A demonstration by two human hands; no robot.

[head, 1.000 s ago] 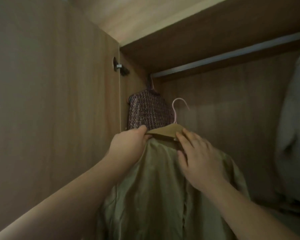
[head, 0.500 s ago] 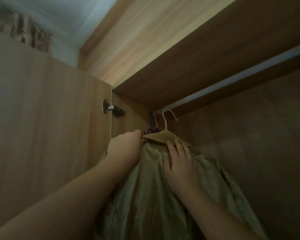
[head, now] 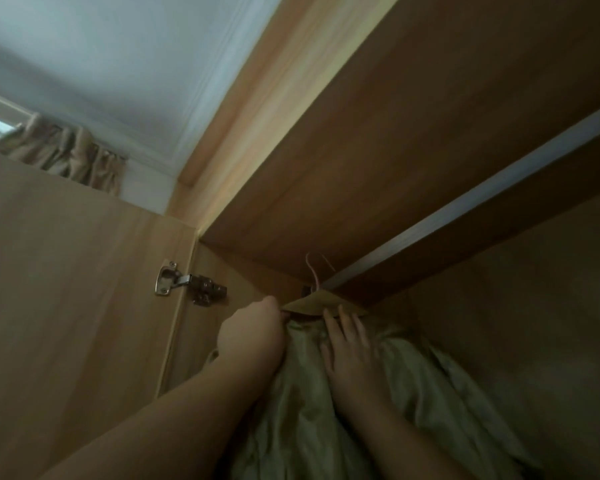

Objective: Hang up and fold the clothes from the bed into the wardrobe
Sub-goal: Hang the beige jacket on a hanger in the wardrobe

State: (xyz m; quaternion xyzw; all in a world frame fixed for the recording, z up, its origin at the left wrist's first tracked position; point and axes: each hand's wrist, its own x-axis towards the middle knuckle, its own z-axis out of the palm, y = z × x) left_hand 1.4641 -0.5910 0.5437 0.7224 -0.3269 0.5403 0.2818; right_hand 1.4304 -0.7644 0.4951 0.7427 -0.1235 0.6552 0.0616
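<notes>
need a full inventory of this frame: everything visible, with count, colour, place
green shirt: 1, olive green, on the hanger, lower centre inside the wardrobe
hanger: 1, pink hook, above the shirt collar by the rail's left end; cannot tell whether it is hooked on
rail: 1, silvery, from centre to right edge
top panel: 1, brown wood, above the rail
door: 1, light wood, open, left
hinge: 1, metal, on the door's inner edge
curtain: 1, beige, top left beyond the door
ceiling: 1, white, top left
left hand: 1, grips the shirt at the collar's left end
right hand: 1, fingers straight, flat on the shirt front
</notes>
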